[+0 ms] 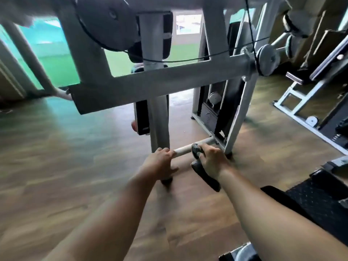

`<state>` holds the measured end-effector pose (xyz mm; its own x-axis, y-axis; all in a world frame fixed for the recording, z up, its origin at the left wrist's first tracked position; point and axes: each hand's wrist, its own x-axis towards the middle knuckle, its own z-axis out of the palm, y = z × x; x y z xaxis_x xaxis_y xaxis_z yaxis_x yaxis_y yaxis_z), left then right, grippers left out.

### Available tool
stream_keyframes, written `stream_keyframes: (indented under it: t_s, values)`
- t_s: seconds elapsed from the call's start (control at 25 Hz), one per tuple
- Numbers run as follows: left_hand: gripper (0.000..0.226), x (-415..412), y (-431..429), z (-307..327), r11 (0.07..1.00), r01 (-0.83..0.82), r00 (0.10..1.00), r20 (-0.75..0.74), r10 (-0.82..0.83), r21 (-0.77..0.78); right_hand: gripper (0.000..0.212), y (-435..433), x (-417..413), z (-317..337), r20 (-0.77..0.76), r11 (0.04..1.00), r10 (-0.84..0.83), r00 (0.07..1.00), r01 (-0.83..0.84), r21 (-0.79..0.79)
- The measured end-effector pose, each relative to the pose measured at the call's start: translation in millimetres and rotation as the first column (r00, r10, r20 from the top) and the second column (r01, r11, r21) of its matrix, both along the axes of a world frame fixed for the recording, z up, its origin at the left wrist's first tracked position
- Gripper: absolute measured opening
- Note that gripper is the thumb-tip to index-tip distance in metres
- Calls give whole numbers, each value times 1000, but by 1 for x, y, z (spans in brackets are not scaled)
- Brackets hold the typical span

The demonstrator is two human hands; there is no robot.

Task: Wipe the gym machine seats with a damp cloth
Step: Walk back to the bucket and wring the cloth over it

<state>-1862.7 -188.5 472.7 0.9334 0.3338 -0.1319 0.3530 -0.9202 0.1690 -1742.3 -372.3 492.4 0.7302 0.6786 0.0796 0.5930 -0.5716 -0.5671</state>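
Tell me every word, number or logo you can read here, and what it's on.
No text here can be read.
Dark plate below the weight stack: a faint mark, too blurred to read.
Round tag on the white frame: too small to read.
Cloth in the right hand: no print visible.
Post gripped by the left hand: no lettering visible.

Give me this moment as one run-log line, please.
right hand: grips cloth on low bar / left hand: holds same bar
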Motion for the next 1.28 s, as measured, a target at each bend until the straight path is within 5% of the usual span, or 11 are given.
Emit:
stream_keyframes:
  t_s: [0.28,0.76,1.28]
  values:
    - [69,-213,88,22,943,-330,943,-30,331,38,29,132,-157,20,46,945,327,944,-328,10]
    - [65,-585,211,50,736,-667,727,-116,677,116,30,328,-476,12,10,777,627,779,-627,59]
    - [59,-608,458,58,671,-738,666,-87,741,71,28,599,-503,21,37,733,676,736,-677,61]
